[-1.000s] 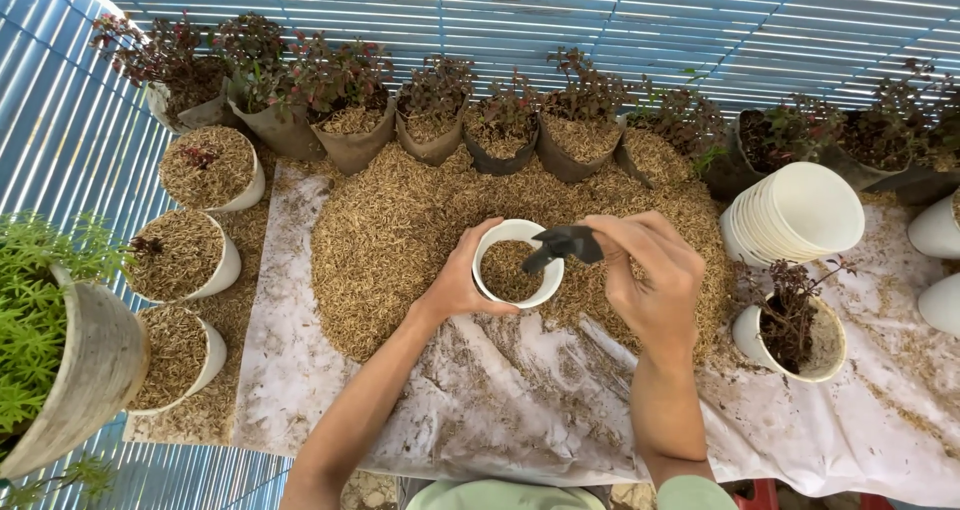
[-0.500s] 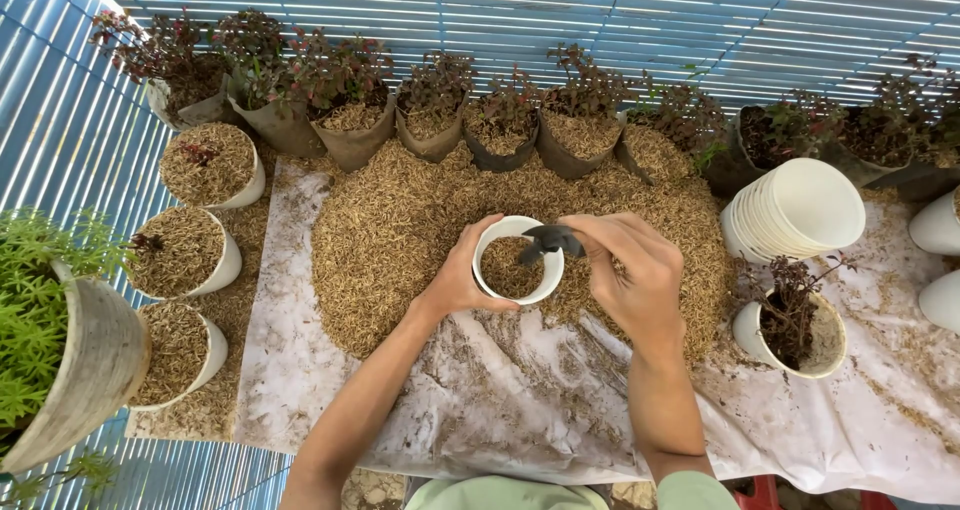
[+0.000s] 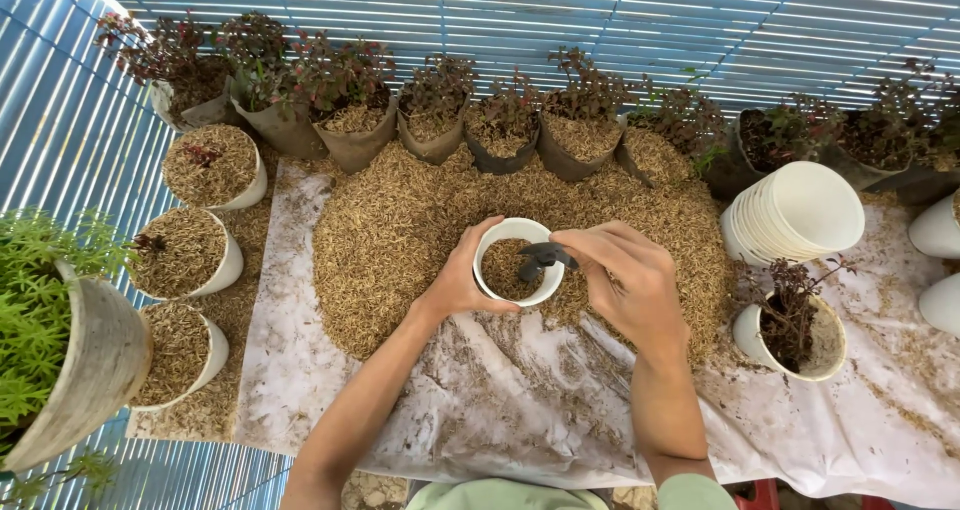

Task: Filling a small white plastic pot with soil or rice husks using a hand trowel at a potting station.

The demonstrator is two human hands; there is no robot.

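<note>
flanking husk pile (image 3: 420, 220): filled pots (image 3: 190, 255), stacked cups (image 3: 795, 215), seedling row (image 3: 500, 110).

- I am in a plant nursery, at a potting spot.
- A husk heap (image 3: 520, 195) lies on a white sheet (image 3: 480, 410).
- Seedlings in dark bags (image 3: 430, 120) stand in a row behind it.
- Filled white pots (image 3: 210, 170) and a stack of empty pots (image 3: 795, 215) flank it.
- Blue slatted shade (image 3: 600, 10) covers the ground.

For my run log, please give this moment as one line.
left hand: holds white pot | right hand: dark seedling over pot | beneath: husk pile
</note>
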